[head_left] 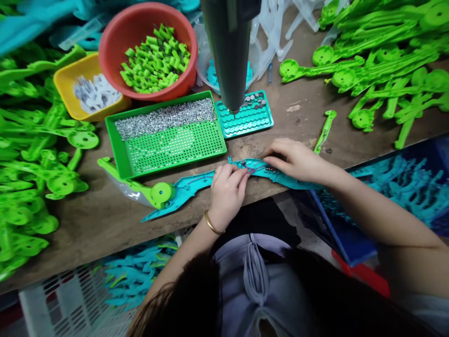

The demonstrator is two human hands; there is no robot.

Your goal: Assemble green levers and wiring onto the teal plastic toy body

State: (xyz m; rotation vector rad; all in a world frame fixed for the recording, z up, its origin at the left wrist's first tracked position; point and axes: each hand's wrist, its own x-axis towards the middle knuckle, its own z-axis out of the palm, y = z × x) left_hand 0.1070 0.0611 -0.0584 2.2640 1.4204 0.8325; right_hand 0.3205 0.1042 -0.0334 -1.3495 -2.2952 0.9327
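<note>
A long blue plastic shell (193, 186) lies across the front of the table, its open inside facing up. Thin reddish-purple wires (250, 168) run within it. My left hand (227, 189) is closed on the middle of the shell, fingertips pressed together at the wires. My right hand (298, 160) bends over the shell's right part, thumb and fingers closed beside a small dark part (270, 169); what lies between those fingertips is hidden. At the shell's left end sits a green arm with a round hub (162, 194), and a clear plastic piece (130, 191) lies along it.
Above the shell hangs a dark screwdriver (229, 61). Behind stand a green screw tray (168, 150), a small teal tray (245, 128), a red bowl (108, 47) of green pieces and a yellow tray (65, 89). Green parts heap at left and right (382, 56); a blue crate (336, 229) is below right.
</note>
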